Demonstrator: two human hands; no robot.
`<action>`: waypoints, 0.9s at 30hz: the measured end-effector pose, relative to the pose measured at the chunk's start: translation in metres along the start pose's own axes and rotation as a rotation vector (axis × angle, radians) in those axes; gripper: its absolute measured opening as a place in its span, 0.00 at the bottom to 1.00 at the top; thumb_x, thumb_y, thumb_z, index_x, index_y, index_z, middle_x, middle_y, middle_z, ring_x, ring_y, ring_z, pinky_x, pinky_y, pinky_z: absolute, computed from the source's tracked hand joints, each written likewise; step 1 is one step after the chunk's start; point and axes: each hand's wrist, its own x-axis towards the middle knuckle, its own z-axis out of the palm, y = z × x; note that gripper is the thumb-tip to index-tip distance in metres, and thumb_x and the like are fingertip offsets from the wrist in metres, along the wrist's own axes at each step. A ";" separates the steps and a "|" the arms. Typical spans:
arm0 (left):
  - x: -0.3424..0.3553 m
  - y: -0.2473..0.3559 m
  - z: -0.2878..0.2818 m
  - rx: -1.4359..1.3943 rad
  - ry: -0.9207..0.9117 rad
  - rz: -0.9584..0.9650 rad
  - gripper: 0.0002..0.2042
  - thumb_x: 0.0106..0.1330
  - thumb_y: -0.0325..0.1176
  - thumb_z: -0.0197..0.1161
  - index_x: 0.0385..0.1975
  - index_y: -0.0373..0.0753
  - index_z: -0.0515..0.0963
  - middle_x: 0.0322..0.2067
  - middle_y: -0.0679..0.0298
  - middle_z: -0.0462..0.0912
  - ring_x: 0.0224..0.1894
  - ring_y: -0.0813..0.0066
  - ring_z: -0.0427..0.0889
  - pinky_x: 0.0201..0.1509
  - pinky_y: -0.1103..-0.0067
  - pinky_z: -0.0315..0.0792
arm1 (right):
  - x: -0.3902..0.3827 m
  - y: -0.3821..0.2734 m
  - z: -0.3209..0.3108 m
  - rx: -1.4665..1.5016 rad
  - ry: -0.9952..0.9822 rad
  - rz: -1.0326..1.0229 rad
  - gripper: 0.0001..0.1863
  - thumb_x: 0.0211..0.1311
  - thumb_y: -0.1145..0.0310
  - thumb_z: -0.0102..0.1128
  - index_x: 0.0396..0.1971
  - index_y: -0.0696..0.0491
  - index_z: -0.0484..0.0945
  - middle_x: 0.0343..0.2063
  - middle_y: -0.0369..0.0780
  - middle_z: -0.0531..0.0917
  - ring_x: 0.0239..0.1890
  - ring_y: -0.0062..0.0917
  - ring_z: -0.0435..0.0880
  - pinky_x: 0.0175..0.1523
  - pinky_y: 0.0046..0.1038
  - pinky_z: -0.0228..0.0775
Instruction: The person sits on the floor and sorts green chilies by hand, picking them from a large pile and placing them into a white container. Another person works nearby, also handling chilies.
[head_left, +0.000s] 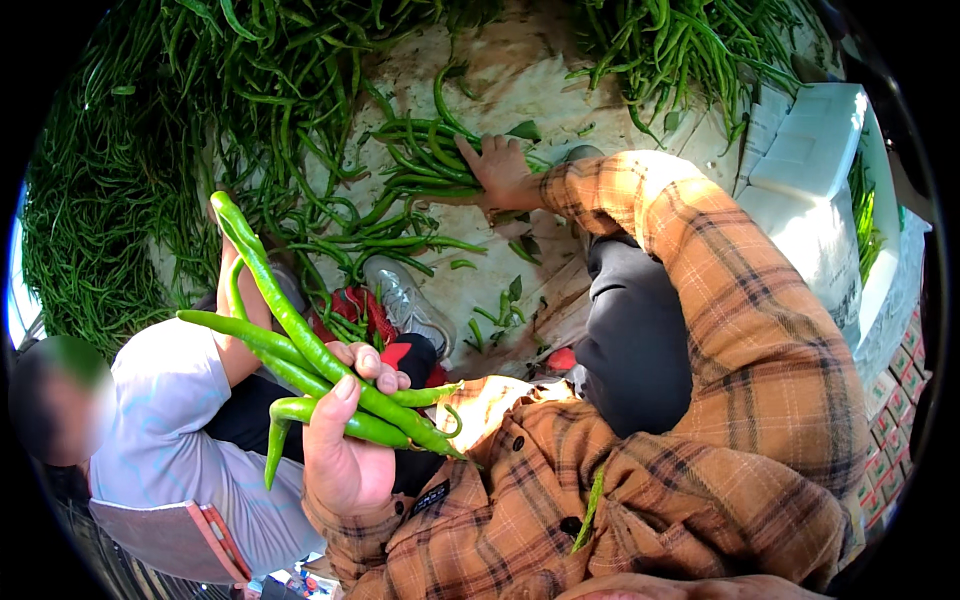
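Taking the grey shoe (405, 305) as landmark, the left hand (347, 455) is just below it, thumb and fingers closed around several long green peppers (320, 357). Above and right of the shoe, the right hand (500, 172) rests on a pepper cluster (425, 183) lying on the pale sheet (540, 75); whether its fingers grip any, I cannot tell. A co-worker (170, 390) sits left of the shoe.

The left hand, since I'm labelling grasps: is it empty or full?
Full: the left hand is curled around several long green peppers, whose ends jut out past it on both sides.
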 end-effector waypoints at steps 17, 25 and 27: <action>-0.001 0.000 -0.006 0.004 0.001 0.012 0.11 0.61 0.30 0.57 0.42 0.39 0.67 0.37 0.63 0.72 0.40 0.71 0.71 0.53 0.69 0.65 | -0.003 0.020 0.012 -0.003 0.110 -0.092 0.43 0.41 0.62 0.71 0.56 0.63 0.59 0.41 0.55 0.74 0.44 0.47 0.76 0.44 0.41 0.72; -0.004 0.000 -0.001 -0.003 0.030 0.005 0.11 0.61 0.28 0.56 0.42 0.39 0.67 0.37 0.63 0.71 0.40 0.70 0.71 0.53 0.68 0.64 | 0.028 0.043 -0.016 0.524 -0.225 0.065 0.35 0.41 0.61 0.72 0.48 0.63 0.66 0.37 0.49 0.79 0.41 0.37 0.80 0.42 0.40 0.74; -0.007 0.000 -0.007 0.031 0.010 0.019 0.12 0.64 0.30 0.53 0.45 0.39 0.64 0.38 0.64 0.68 0.39 0.72 0.70 0.52 0.69 0.66 | 0.022 0.053 -0.029 0.809 -0.197 -0.072 0.29 0.44 0.64 0.70 0.45 0.62 0.69 0.35 0.46 0.80 0.37 0.33 0.82 0.39 0.38 0.75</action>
